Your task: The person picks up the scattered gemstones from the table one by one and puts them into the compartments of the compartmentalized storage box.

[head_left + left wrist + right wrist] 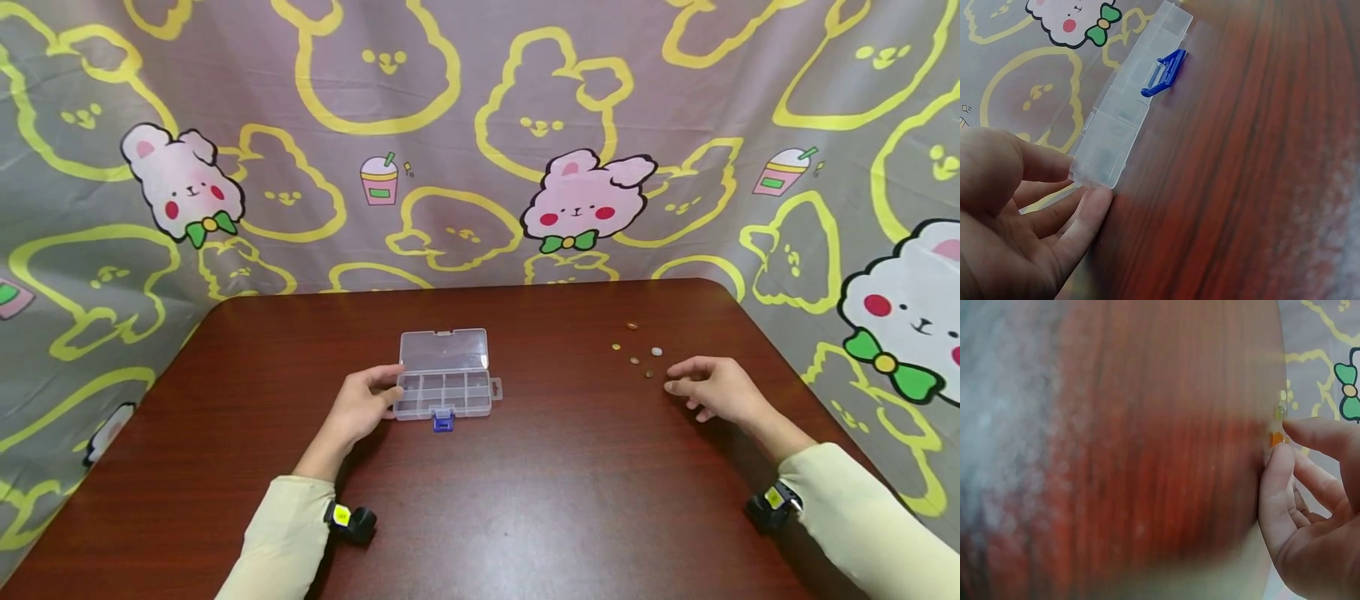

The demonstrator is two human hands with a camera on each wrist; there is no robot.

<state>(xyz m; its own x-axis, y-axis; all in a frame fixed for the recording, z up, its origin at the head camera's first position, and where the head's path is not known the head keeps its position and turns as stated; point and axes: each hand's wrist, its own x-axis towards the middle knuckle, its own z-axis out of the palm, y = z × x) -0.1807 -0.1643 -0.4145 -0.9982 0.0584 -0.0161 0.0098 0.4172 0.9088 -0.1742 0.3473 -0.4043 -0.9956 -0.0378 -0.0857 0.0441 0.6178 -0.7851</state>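
A clear plastic compartment box point(446, 393) lies on the table with its lid point(444, 348) folded back and a blue latch point(443, 422) at the front. My left hand point(392, 385) rests at the box's left end. In the left wrist view its thumb and forefinger tips point(1094, 203) touch the end wall of the box point(1107, 140), with the fingers fairly straight. Several small beads point(634, 360) lie scattered at the right. My right hand point(675, 379) lies beside them with relaxed fingers and holds nothing. An orange bead point(1277, 439) sits just off its thumb tip point(1280, 456).
The dark wooden table point(525, 500) has rounded far corners, and a cartoon-print cloth point(480, 150) hangs behind and to both sides. Wrist cameras point(351, 521) sit on both forearms. The box's compartments look bare.
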